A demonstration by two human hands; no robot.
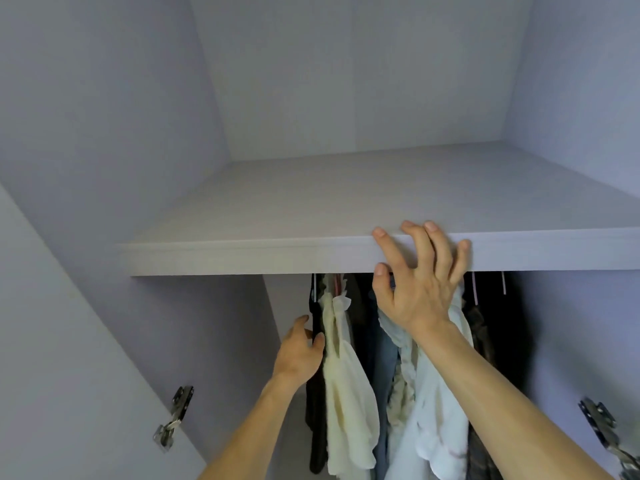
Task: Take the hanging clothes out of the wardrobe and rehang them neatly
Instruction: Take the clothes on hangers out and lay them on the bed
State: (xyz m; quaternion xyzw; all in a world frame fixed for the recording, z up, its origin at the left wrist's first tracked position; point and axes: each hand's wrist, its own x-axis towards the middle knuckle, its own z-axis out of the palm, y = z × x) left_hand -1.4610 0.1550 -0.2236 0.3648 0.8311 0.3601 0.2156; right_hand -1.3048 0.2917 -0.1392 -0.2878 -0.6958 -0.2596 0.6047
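Observation:
Several garments hang under the wardrobe shelf (242,254): a cream blouse (346,393), a dark garment (317,410) at the far left, denim (382,358) in the middle, a white-blue garment (429,410) and dark clothes (491,323) to the right. My left hand (299,351) touches the dark garment's left edge, thumb against the fabric; a firm grip does not show. My right hand (419,282) is raised in front of the shelf's front edge, fingers spread, holding nothing. Pink and white hanger hooks (475,289) peek out below the shelf. The rail is hidden.
The upper compartment's floor is bare light-grey board. An open door with a metal hinge (175,415) stands at the left, and another hinge (602,427) sits at the right. The left side wall (207,323) of the wardrobe lies close to my left hand.

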